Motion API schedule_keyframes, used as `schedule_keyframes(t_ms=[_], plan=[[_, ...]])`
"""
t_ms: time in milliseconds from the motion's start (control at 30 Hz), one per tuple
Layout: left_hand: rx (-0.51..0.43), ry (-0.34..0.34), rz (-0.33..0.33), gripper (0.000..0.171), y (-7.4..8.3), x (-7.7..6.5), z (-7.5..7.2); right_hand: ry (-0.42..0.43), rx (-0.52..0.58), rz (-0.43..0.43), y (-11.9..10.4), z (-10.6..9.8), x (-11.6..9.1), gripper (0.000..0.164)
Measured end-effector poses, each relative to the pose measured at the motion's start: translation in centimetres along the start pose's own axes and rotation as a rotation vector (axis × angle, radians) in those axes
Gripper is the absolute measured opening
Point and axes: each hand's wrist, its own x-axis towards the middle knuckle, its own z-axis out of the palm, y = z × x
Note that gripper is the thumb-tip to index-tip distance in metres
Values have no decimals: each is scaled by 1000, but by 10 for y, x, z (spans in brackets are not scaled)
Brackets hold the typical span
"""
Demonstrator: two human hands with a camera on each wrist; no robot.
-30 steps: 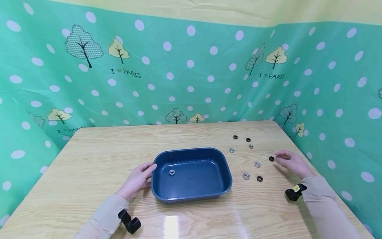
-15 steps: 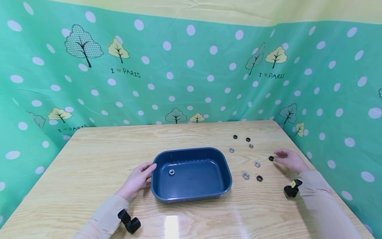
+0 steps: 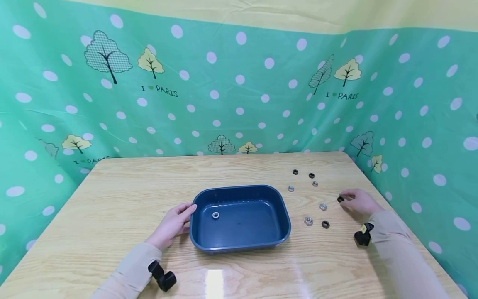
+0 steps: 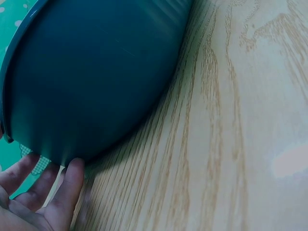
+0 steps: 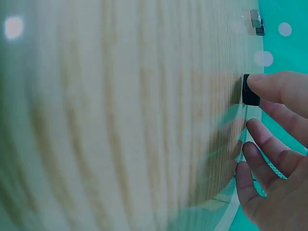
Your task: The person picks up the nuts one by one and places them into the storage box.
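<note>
A dark blue plastic bin (image 3: 239, 232) sits mid-table with one silver hex nut (image 3: 215, 215) inside. At its left end my left hand (image 3: 174, 222) grips the rim, thumb over the edge and fingers against the outer wall; the left wrist view shows those fingertips (image 4: 74, 168) on the wall. On the right side of the table, my right hand (image 3: 360, 201) pinches a black hex nut (image 3: 340, 199) between thumb and forefinger. In the right wrist view this nut (image 5: 250, 90) stands on edge at the tabletop, the other fingers spread below.
Loose nuts lie between the bin and my right hand: a large silver nut (image 3: 308, 221), a black nut (image 3: 325, 224), a smaller silver nut (image 3: 323, 206), and several farther back. A green dotted curtain (image 3: 239, 95) hangs along the table's back and right edges.
My right hand has shifted slightly left, and its fingers have closed onto the black nut. My left hand and the bin have stayed where they were.
</note>
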Motion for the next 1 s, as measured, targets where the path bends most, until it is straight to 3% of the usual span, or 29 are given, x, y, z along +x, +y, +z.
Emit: schedule_keyframes(t_ms=[567, 1000], plan=[[21, 1, 5, 62, 2, 2, -1, 0, -34, -24, 2, 0, 5, 24], [8, 0, 6, 58, 0, 2, 1, 2, -38, 4, 2, 0, 6, 19]])
